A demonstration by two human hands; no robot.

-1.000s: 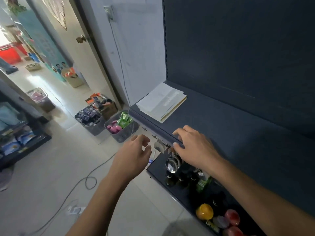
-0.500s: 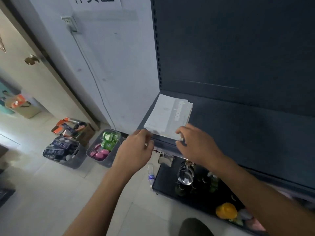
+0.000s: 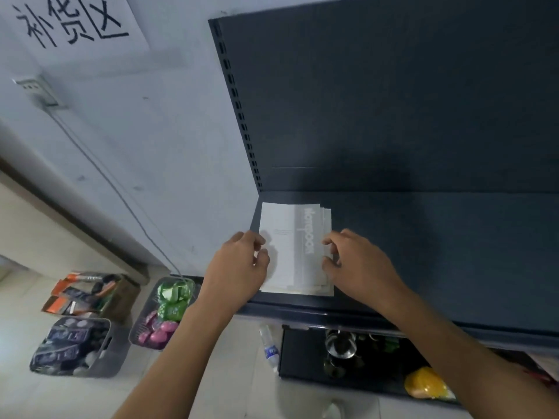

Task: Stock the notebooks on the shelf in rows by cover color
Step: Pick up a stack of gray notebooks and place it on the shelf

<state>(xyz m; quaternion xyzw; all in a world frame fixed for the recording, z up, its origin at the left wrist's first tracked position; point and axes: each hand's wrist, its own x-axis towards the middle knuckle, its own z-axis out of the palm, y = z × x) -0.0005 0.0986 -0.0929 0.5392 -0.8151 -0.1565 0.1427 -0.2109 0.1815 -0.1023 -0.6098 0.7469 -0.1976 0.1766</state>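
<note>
Two hands frame a small stack of white notebooks [image 3: 295, 246] lying flat at the left end of a dark blue shelf [image 3: 438, 252]. The stack sits in the corner beside the perforated upright, its near edge close to the shelf's front lip.

Seen from the head camera, the left hand [image 3: 239, 267] curls fingers and thumb round the stack's left edge. The right hand [image 3: 360, 261] pinches the right edge, where the covers fan slightly out of line. Both forearms reach up and forward from the bottom of the frame, palms turned inward toward each other.

The notebooks look thin, light and floppy, with smooth covers likely to slide over one another. Holding both long edges at once, as here, seems the surest way to square or lift the pile without it splaying. No second cover colour shows on this shelf. A handwritten sign [image 3: 72, 22] hangs on the pale wall to the left.
</note>
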